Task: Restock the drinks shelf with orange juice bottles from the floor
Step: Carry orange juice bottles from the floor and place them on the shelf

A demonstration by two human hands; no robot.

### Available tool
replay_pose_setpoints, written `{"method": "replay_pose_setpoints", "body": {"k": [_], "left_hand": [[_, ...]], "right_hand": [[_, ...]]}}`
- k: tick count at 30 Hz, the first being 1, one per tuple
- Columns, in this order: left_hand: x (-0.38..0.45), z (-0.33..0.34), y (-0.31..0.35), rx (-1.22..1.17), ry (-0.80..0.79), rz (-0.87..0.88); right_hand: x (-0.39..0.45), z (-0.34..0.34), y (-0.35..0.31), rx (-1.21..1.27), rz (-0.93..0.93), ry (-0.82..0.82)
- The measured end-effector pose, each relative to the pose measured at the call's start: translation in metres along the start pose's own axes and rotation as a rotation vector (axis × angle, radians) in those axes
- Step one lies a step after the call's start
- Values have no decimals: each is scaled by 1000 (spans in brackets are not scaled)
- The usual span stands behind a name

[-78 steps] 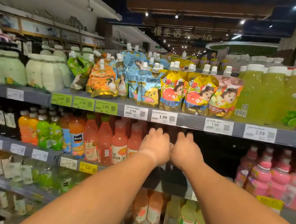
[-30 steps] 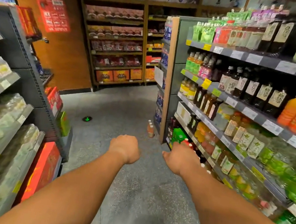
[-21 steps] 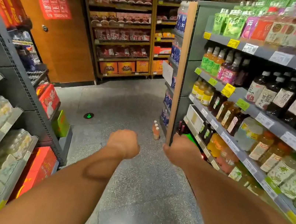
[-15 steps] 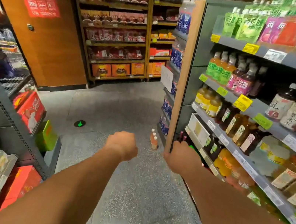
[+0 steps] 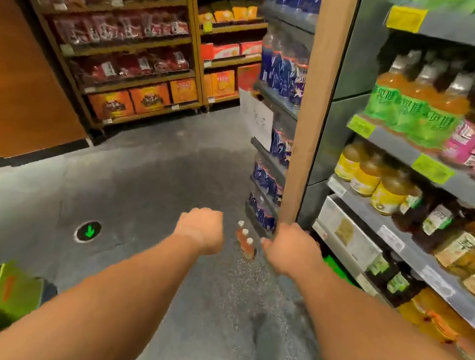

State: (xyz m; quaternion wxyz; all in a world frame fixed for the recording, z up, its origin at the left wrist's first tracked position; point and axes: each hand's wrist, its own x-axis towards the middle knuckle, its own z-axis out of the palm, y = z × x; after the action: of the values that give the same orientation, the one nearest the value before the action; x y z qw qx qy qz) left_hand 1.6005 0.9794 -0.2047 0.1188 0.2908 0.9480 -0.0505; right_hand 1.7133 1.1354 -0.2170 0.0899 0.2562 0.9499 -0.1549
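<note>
Three orange juice bottles (image 5: 245, 240) with white caps stand upright in a short row on the grey floor, at the foot of the shelf unit's end panel. My left hand (image 5: 200, 231) is held out just left of them, fingers curled shut and holding nothing. My right hand (image 5: 289, 247) hovers just right of them, fingers loosely curled and holding nothing. Both hands are above the floor and apart from the bottles. The drinks shelf (image 5: 397, 146) runs along my right, stocked with orange, green-label and pink-label bottles.
A wooden end panel (image 5: 317, 99) closes the shelf unit, with blue bottles (image 5: 282, 65) stacked behind it. Wooden snack shelves (image 5: 144, 50) stand across the aisle. A green arrow marker (image 5: 88, 231) is set in the floor. Red and green packs (image 5: 10, 290) sit low on my left.
I turned away from the shelf front and walked down the aisle; the floor bottles have come much closer and now sit between my outstretched hands.
</note>
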Motion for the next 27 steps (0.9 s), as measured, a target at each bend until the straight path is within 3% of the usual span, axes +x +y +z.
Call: {"method": "replay_pose_setpoints", "body": {"k": [8, 16, 19, 27], "left_hand": [[224, 26, -61, -39, -88, 61], [420, 80, -87, -10, -191, 313], [479, 136, -94, 121, -220, 485], [626, 348, -88, 37, -284, 513]], "right_hand": [[214, 34, -40, 87, 125, -91], [384, 105, -62, 242, 388, -108], [439, 164, -60, 233, 490, -118], [560, 375, -18, 216, 590, -144]]}}
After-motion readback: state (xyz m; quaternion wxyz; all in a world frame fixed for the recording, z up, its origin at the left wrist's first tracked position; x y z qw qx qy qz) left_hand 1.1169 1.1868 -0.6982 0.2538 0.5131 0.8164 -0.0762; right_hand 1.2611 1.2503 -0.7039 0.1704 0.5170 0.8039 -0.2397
